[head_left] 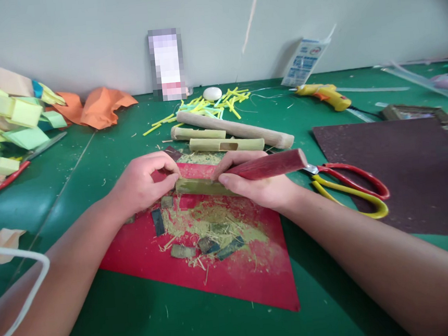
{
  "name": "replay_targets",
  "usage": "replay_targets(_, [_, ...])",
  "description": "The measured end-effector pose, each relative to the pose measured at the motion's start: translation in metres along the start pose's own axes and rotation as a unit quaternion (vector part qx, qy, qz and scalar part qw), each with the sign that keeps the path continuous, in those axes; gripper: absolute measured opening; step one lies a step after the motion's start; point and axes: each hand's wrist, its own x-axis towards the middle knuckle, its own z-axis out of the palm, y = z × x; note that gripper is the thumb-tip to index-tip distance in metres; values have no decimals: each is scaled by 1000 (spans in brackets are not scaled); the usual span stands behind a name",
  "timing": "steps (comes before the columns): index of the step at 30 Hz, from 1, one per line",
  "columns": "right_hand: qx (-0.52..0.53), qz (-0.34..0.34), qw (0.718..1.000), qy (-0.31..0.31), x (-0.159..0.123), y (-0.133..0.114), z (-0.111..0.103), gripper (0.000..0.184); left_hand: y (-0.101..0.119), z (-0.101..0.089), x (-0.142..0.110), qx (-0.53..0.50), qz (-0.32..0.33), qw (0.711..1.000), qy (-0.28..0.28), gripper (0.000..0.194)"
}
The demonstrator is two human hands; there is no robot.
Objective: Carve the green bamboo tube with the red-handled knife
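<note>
A green length of bamboo (200, 186) lies crosswise over a red sheet (258, 285). My left hand (145, 183) pinches its left end between thumb and fingers. In my right hand (254, 181) is a tool with a dark red wooden handle (270, 164); its working end is hidden by my fingers, at the bamboo's right part. Sawdust and shavings (217, 226) with several small bamboo chips (183, 251) cover the sheet. Just behind lie two cut bamboo pieces, one with a rectangular notch (202, 145), and a pale wooden rod (236, 126).
Scissors (351, 188) with red and yellow handles lie at right by a dark brown sheet (405, 173). Behind are a yellow glue gun (325, 96), yellow strips (237, 100) and a white oval object (212, 94). Folded paper pieces (11, 118) and orange paper (104, 106) sit at left.
</note>
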Motion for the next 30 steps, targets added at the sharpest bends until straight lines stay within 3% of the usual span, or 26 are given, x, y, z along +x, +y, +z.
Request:
replay_targets(21, [-6,-8,1000,-3,-1,3,-1,9,2,-1,0,-28,-19,999,-19,20])
replay_targets(30, [-6,-5,1000,-2,-1,2,0,10,5,3,0,-25,-14,1000,4,9])
